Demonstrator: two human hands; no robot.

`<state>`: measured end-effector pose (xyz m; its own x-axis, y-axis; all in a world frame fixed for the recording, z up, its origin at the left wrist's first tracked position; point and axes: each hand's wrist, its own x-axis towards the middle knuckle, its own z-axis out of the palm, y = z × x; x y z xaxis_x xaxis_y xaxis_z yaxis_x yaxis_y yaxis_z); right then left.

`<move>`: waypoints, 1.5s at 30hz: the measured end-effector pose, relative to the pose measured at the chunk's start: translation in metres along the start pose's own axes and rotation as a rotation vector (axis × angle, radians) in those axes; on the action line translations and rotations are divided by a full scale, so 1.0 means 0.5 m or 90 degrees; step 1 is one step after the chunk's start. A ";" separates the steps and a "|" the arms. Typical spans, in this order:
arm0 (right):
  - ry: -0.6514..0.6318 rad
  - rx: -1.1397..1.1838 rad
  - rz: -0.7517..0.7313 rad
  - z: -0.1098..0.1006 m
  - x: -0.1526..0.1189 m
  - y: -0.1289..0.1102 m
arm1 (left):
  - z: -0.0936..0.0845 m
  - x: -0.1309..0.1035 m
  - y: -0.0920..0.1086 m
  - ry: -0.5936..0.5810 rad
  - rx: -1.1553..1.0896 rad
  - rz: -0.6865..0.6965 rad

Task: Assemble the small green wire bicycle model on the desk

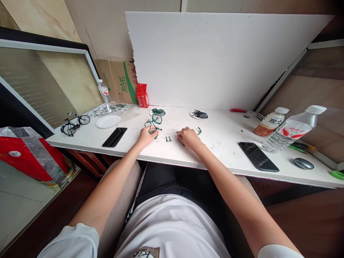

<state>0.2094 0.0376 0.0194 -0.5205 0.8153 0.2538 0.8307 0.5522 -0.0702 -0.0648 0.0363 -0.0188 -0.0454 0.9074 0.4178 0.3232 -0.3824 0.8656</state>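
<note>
My left hand (147, 137) is closed on a small green model bicycle (157, 118), one spoked wheel of which stands up above the fingers. To its right, my right hand (189, 137) rests on the white table with its fingers bent together; what they hold, if anything, is too small to name. Between the hands lie small green parts (168, 139). A curved green piece (199, 131) lies just beyond my right hand. Behind the hands are a plate with green parts (160, 112) and a plate with black parts (199, 114).
A finished black model bicycle (75, 123), white plates (108, 122) and a phone (114, 137) are at the left. Another phone (258, 157), two bottles (292, 130) and a mouse (303, 163) are at the right. A white board (215, 61) stands behind the table (223, 154).
</note>
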 end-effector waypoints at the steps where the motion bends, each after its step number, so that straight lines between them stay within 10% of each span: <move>1: -0.006 -0.018 0.002 0.000 0.000 -0.003 | 0.002 0.000 0.003 -0.001 -0.011 -0.007; 7: 0.041 0.018 -0.002 0.010 0.003 -0.006 | 0.029 -0.016 0.066 -0.034 -0.155 -0.164; 15: 0.354 0.365 -0.185 -0.009 0.008 -0.037 | 0.082 -0.052 0.129 -0.138 -0.332 -0.252; 45: 0.273 0.308 -0.193 0.015 0.007 -0.047 | 0.096 -0.055 0.136 -0.119 -0.304 -0.306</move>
<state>0.1864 0.0285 0.0145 -0.5086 0.5285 0.6797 0.4290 0.8400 -0.3321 0.0038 -0.0062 0.0151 0.0985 0.9934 -0.0589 -0.1439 0.0728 0.9869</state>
